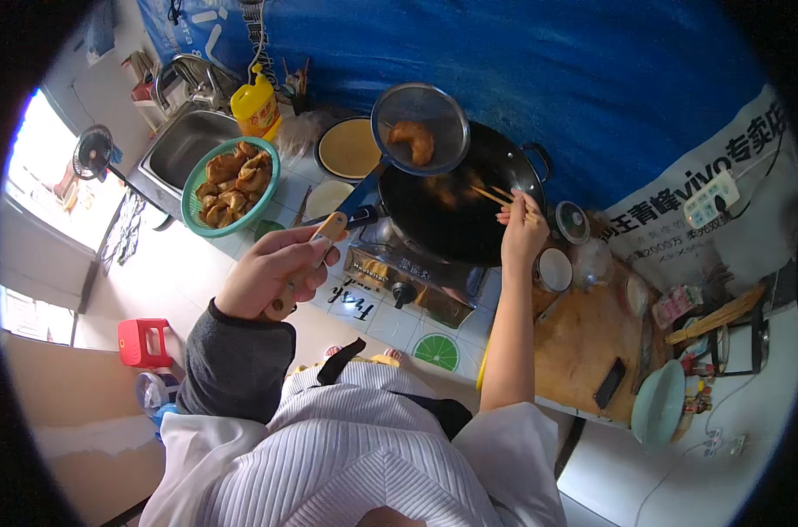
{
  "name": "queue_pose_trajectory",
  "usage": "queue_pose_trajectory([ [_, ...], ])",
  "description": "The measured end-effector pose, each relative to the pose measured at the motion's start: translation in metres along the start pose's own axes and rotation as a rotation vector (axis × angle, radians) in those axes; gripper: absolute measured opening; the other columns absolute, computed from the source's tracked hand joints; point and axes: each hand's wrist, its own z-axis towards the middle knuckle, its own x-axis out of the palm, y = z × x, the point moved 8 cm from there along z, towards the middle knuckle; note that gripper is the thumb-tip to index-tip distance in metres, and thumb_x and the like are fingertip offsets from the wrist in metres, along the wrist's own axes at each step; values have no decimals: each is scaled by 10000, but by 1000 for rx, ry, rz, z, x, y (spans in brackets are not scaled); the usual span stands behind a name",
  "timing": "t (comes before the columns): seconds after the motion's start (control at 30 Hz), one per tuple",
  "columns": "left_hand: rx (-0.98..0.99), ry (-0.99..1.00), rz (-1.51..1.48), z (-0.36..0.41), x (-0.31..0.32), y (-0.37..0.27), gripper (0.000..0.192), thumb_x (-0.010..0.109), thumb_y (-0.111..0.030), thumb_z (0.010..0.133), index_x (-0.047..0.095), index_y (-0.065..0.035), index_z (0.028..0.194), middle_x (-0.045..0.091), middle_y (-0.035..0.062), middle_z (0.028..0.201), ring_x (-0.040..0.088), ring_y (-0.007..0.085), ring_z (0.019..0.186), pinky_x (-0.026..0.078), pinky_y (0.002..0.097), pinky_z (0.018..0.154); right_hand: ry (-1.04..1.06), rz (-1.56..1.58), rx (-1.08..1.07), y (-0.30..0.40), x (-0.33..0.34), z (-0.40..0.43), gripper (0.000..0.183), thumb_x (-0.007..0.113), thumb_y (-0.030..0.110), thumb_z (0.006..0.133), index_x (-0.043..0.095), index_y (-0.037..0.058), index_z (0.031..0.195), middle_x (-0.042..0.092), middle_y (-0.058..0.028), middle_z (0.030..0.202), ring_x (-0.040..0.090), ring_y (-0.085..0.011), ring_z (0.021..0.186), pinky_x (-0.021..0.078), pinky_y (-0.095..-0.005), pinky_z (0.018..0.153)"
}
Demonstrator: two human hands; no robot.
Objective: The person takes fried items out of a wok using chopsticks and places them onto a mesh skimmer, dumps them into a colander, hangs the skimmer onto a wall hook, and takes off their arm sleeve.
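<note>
My left hand is closed around the wooden handle of a mesh skimmer. A browned, curved piece of fried food lies in its mesh, above the left rim of a black wok. Between the fingers of my right hand is a pair of wooden chopsticks, their tips over the wok. Blurred brown food shows inside the wok, which sits on a gas stove. Left of the wok, a green plastic basket holds several browned fried pieces.
A sink and a yellow jug stand at the back left. Beside the wok are an enamel basin and a white bowl. At right, a phone lies on a wooden board, near a white mug.
</note>
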Motion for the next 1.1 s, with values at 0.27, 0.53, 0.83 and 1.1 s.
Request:
queue_pose_trajectory([
  [0.27,-25,51,-21,-3,-9,11,333,481,-125,853,450,67,1123,505,35,810,449,51,582,376,160,456,32,-432,-65,-17,35,30,308,413,208,903,617,-15,841,612,-141,634,608,-231,564,478,-327,491],
  [0.53,-11,92,-37,-6,-24,20,375,513,-162,836,462,61,1133,500,30,801,435,40,536,357,147,431,-115,-110,-84,4,-6,-13,337,397,223,917,605,-24,824,629,-125,690,617,-177,585,485,-279,516],
  [0.83,-98,120,-19,-2,-33,22,378,513,-152,834,454,63,1139,498,35,809,440,38,554,358,135,428,-374,176,42,8,-60,-78,393,331,235,938,557,-79,864,605,-171,717,614,-217,620,511,-291,554],
  [1.1,-122,173,18,2,-38,25,327,480,-138,854,460,61,1113,515,35,810,456,53,583,383,171,458,-471,232,-16,40,-86,-90,440,351,294,925,521,-108,873,585,-197,712,600,-236,601,515,-301,576],
])
